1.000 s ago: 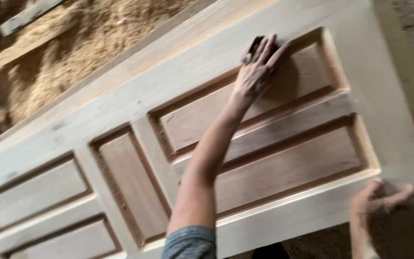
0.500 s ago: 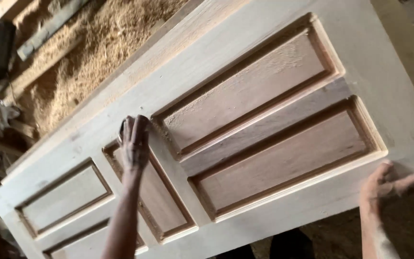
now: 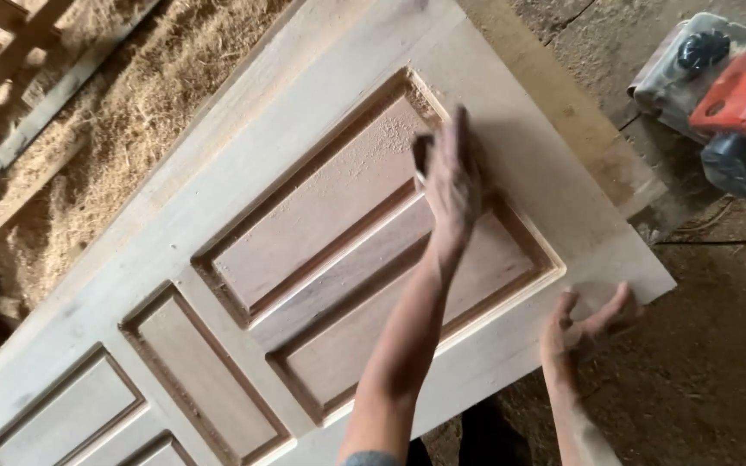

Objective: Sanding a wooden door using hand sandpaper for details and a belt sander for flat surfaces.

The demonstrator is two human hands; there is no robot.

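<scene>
1. A big wooden door (image 3: 243,285) lies flat and slanted across the view. It has sunken panels in it.
2. The left hand (image 3: 451,181) is stretched out over the door, at the upper panels near the door's right end. It looks blurry.
3. Its fingers (image 3: 458,138) are straight and close together. A small dark thing (image 3: 422,155) shows at the edge of the hand. I cannot tell what it is, or if the hand grips it.
4. A bit of sawdust (image 3: 395,129) lies in the top panel, just beside this hand.
5. The right hand (image 3: 580,332) rests on the door's near corner. Its fingers are spread open and flat. They hold nothing.
6. A red and grey power tool (image 3: 723,99) sits at the top right, well apart from both hands.
7. A heap of wood shavings (image 3: 123,121) lies past the far side of the door.
8. The floor (image 3: 718,362) on the right is brown and dusty.
</scene>
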